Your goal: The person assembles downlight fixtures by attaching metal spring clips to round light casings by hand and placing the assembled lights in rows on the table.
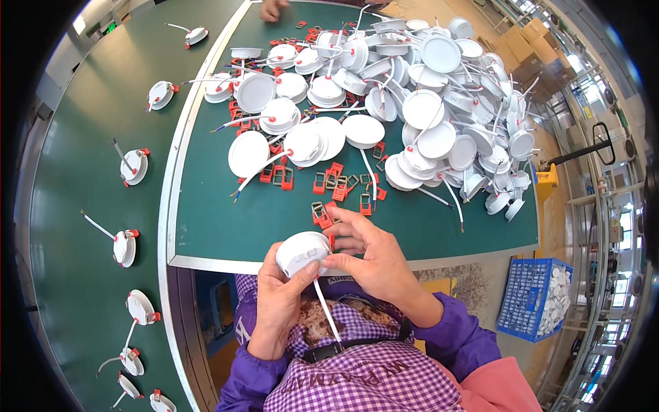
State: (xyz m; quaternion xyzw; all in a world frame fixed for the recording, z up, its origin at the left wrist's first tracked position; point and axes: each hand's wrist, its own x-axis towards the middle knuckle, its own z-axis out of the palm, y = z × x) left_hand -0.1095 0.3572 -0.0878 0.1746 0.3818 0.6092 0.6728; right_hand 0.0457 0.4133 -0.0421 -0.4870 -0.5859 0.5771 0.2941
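A white round downlight [301, 253] is held over the table's front edge, its white cable [327, 309] hanging down toward my apron. My left hand [278, 299] grips it from the left, thumb across its lower face. On the opposite side, my right hand [367, 254] has its thumb at the rim and its fingers curled around a red spring clip [331, 242]. How far that clip is seated on the downlight is hidden. Just beyond my fingers lie loose red clips with metal springs [320, 214].
A big heap of white downlights [439, 96] covers the back right of the green table [226, 230]. More red clips [333, 180] lie at its middle. Along the left green surface [75, 172] sit several clipped downlights [134, 167]. A blue crate [532, 295] stands lower right. Another person's hand [273, 9] shows at the far edge.
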